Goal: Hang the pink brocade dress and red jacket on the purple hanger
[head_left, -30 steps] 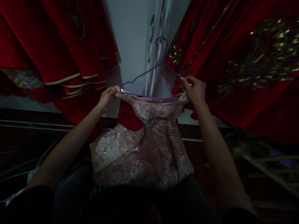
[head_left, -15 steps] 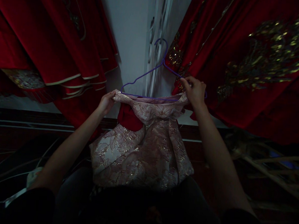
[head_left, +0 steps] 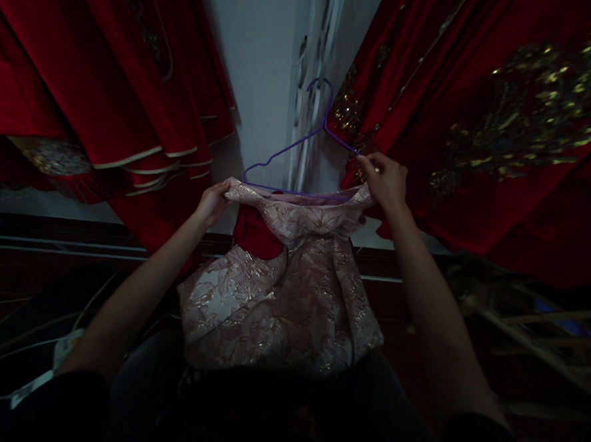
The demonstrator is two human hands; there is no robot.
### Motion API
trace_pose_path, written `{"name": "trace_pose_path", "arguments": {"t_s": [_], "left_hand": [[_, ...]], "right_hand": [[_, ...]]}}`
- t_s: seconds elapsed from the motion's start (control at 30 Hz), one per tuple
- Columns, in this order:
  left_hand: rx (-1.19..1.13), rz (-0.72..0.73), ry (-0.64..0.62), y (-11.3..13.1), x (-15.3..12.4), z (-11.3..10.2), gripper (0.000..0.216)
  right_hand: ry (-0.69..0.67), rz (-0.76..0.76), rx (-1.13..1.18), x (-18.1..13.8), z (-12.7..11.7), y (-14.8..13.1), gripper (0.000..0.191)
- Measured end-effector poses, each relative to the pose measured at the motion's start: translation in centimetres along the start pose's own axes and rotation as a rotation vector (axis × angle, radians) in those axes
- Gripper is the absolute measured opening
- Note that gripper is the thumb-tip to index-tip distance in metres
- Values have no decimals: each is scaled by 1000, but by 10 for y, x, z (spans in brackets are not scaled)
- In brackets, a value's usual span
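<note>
Brocade dress (head_left: 290, 301), pink, metallic floral: skirt spread at the person's lap, apparently for support. Left hand (head_left: 214, 203): grip pinching one upper corner. Right hand (head_left: 388, 180): grip closed on the hanger's sloping arm, seemingly with the opposite corner, presumably keeping the neckline taut. Purple hanger (head_left: 323, 124): lower bar along that neckline, hook pointing away. Red cream-edged cloth (head_left: 108, 83), left; red sequinned cloth (head_left: 517, 201), right. Pale wall (head_left: 257, 65) between.

Light: dim, nearly black low down around us
Wall (head_left: 266, 46): pale, ahead of us
Floor (head_left: 398, 304): dark, reddish
Red cloth (head_left: 108, 83): hanging to our left and right
</note>
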State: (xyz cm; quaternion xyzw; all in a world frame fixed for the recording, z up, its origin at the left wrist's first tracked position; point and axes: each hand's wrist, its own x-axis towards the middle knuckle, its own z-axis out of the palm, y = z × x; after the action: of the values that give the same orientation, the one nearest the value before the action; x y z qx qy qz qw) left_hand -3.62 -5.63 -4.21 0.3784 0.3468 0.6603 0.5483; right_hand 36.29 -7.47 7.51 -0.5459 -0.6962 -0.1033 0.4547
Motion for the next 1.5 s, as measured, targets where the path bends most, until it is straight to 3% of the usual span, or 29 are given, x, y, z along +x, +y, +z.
{"name": "trace_pose_path", "arguments": {"t_s": [0.3, 0.6, 0.8, 1.0, 1.13, 1.33, 1.5], "left_hand": [[-35, -10, 3, -5, 9, 6, 17], [-47, -27, 42, -1, -6, 9, 10], [13, 52, -7, 4, -4, 10, 17], [207, 160, -95, 22, 6, 29, 30], [194, 157, -94, 24, 7, 36, 26], [57, 82, 24, 9, -7, 18, 20], [15, 89, 26, -3, -12, 6, 19]], "right_hand": [[1, -1, 18, 1, 0, 2, 53], [6, 2, 23, 0, 1, -1, 52], [2, -5, 23, 1, -1, 0, 52], [1, -3, 32, 1, -1, 1, 52], [-4, -15, 25, 1, -2, 2, 55], [0, -12, 31, 1, -3, 1, 49], [-1, 6, 20, 1, -2, 0, 46]]}}
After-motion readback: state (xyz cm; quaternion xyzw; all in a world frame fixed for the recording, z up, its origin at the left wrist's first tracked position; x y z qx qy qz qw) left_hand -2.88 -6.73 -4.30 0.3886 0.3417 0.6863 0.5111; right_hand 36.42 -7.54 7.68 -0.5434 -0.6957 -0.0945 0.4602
